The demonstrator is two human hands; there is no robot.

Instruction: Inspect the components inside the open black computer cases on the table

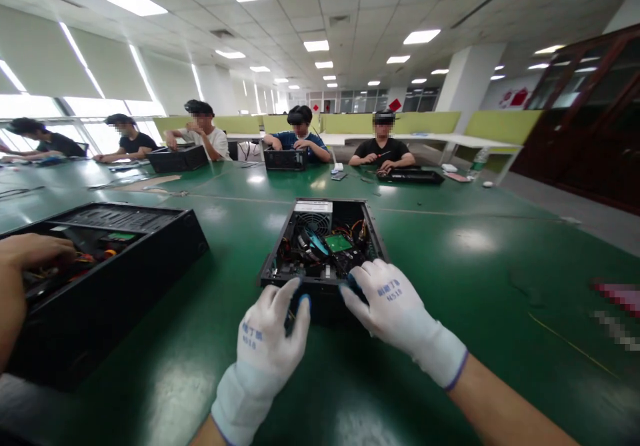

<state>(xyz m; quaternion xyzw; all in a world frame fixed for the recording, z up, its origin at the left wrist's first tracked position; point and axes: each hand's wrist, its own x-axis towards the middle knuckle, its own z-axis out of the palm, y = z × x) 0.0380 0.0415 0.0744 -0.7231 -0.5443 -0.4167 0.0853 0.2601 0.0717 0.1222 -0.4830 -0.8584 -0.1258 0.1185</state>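
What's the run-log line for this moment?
computer case: open, wiring exposed | left hand: at near edge | right hand: at near-right corner

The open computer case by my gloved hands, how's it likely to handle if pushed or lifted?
The computer case should feel stiff and fairly heavy, given its boxy walls and packed interior. Lying flat on the glossy green table, it probably won't tip but may slide. The wires inside look loose and might flop if it tilts.

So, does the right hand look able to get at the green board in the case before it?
Probably yes: the right hand is at the near edge of the case, whose top is open, and nothing seems to cover the green board, though wires lie close.
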